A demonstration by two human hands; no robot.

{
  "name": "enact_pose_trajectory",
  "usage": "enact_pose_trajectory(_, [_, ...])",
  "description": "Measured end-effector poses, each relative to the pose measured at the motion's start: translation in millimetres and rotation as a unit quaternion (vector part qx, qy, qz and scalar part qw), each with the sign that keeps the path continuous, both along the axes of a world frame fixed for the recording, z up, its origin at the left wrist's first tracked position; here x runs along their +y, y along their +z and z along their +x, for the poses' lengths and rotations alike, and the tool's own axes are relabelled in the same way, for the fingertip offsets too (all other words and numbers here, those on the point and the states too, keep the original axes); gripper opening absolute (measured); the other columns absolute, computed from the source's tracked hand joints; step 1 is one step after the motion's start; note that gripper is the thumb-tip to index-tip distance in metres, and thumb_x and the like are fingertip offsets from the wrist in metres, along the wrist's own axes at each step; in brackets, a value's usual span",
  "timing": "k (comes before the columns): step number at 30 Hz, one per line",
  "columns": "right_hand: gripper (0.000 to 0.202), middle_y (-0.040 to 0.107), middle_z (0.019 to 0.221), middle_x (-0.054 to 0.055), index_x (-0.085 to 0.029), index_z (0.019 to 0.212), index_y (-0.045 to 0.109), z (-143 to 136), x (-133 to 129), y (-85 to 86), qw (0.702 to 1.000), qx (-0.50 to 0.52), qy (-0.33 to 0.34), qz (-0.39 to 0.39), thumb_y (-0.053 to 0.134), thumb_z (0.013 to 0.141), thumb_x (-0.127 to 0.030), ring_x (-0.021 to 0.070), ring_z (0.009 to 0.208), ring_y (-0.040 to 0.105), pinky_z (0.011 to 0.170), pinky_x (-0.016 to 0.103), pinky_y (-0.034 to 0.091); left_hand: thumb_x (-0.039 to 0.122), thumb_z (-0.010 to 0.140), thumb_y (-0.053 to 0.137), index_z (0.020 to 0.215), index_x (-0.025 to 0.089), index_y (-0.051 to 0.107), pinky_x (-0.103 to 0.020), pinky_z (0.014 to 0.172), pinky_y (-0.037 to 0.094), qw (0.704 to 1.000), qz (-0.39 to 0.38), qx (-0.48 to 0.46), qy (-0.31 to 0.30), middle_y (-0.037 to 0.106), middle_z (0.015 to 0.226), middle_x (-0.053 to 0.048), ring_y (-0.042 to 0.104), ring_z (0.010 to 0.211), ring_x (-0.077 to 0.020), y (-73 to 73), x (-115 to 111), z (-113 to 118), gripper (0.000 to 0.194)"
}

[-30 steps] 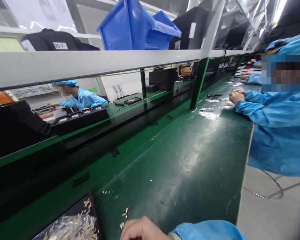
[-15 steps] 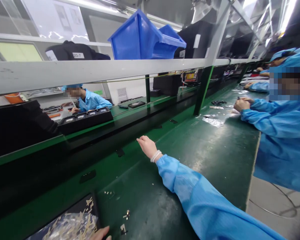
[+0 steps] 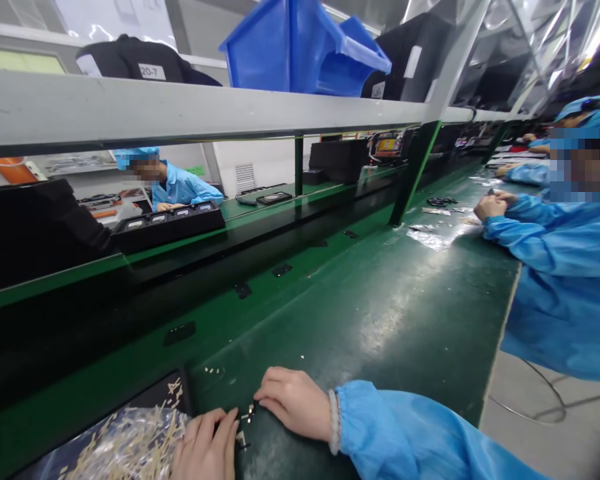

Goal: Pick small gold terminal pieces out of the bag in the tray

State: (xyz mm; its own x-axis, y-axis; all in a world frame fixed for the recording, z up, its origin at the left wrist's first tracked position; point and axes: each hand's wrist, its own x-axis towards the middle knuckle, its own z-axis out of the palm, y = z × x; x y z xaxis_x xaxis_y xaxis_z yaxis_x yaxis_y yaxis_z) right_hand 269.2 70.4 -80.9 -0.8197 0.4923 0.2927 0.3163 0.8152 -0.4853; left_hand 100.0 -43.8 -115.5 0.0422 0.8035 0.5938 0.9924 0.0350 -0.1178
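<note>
Both hands lay at the near edge of the long green-topped bench (image 3: 380, 320). The right hand (image 3: 293, 402), in a light blue sleeve with a pale bead bracelet at the wrist, rested knuckles-up on the bench, its fingers curled loosely and their tips touching a few small pale metal pieces (image 3: 247, 417) that lay on the green surface. The left hand (image 3: 205, 447), cut off by the lower frame edge, lay flat with fingers spread, fingertips just beside the same pieces. Whether either hand pinched a piece could not be told.

Just left of the left hand sat a black tray (image 3: 173, 393) holding a clear plastic bag of thin pale strips (image 3: 130, 443); the tray's right edge stood near the small pieces. A few more scattered bits (image 3: 213, 371) lay beyond the tray's corner.

Ahead and to the right of the hands, the bench ran bare out to its right-hand edge (image 3: 500, 333), with grey floor beyond. Along the left ran a dark conveyor channel (image 3: 230, 267). Farther down the bench, a co-worker in a blue coat (image 3: 555, 267) leaned on the right edge, well apart from the hands, with clear plastic wrappers (image 3: 433, 238) before them. Blue plastic bins (image 3: 305, 50) stood on the grey overhead shelf.
</note>
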Motion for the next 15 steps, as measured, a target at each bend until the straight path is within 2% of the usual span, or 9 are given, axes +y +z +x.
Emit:
enact_pose_trajectory(4, [0.019,0.064,0.093,0.005,-0.018,0.1,0.067,-3,2,0.3,0.999,0.008,-0.006,-0.034,0.055,0.085,-0.016,0.0152,0.085,0.061,0.077,0.022,0.048,0.011,0.078,0.059,0.092,0.019,0.071,-0.031,0.064,0.042,0.998,-0.048,0.039,-0.008,0.066,0.081,-0.002,0.059,0.078,-0.0188,6.6,15,16,0.021])
enact_pose_trajectory(7, [0.018,0.064,0.092,0.005,-0.016,0.097,0.069,-3,6,0.5,0.997,0.022,-0.01,-0.067,0.056,0.084,-0.014,0.0147,0.083,0.061,0.077,0.021,0.048,0.008,0.082,0.05,0.086,0.019,0.071,-0.031,0.063,0.042,0.997,-0.045,0.057,-0.029,0.067,0.08,-0.001,0.06,0.076,-0.0183,7.2,19,18,0.024])
enact_pose_trajectory(10, [0.02,0.064,0.093,0.005,-0.016,0.099,0.069,-3,5,0.4,0.994,0.041,-0.005,-0.097,0.058,0.082,-0.013,0.0147,0.084,0.062,0.079,0.022,0.048,0.013,0.087,0.041,0.084,0.019,0.07,-0.03,0.065,0.044,0.997,-0.02,0.065,-0.041,0.069,0.083,-0.002,0.061,0.077,-0.0178,4.9,16,6,0.03])
enact_pose_trajectory(13, [0.023,0.063,0.095,0.005,-0.018,0.101,0.069,-6,2,-0.3,0.99,0.069,0.002,-0.123,0.064,0.079,-0.015,0.0132,0.082,0.062,0.077,0.021,0.049,0.019,0.088,0.042,0.092,0.021,0.069,-0.023,0.064,0.045,0.988,0.028,0.101,-0.11,0.071,0.087,0.0,0.063,0.077,-0.013,2.5,13,-13,0.027])
enact_pose_trajectory(15, [0.017,0.064,0.087,0.003,-0.018,0.093,0.071,-10,1,-1.2,0.986,0.089,0.004,-0.138,0.069,0.077,-0.018,0.0113,0.075,0.061,0.071,0.018,0.049,0.024,0.087,0.044,0.094,0.021,0.066,-0.02,0.061,0.043,0.98,0.053,0.111,-0.155,0.071,0.087,0.002,0.062,0.075,-0.0104,1.6,12,-18,0.023])
